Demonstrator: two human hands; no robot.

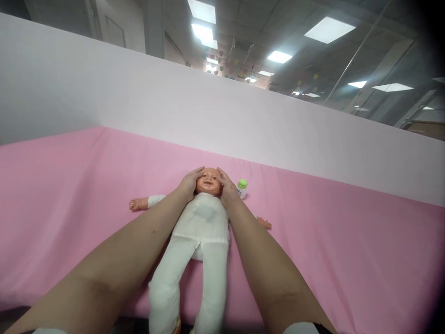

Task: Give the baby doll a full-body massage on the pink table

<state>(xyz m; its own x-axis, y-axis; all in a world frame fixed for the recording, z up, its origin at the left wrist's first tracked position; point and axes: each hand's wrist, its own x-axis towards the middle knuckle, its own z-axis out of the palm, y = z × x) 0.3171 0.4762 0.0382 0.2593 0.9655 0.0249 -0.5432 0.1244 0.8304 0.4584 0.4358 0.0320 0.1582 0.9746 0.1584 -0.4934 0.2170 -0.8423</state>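
Observation:
A baby doll (201, 218) with a white cloth body lies on its back, its head toward the far wall and its legs toward me. My left hand (192, 182) cups one side of the doll's head, fingertips curving near the top. On the other side, my right hand (226, 186) holds the head the same way, its fingers along the temple and cheek. The doll's face shows between both hands. Its arms stretch out sideways, partly hidden beneath my forearms. Just right of my right hand stands a small bottle (242, 188) with a green cap, partly covered by that hand.
A pink sheet (330, 250) with soft creases covers the surface under the doll. Behind it rises a low white wall (208, 116), running across the whole view. Glass and lit ceiling panels (329, 30) show above the wall.

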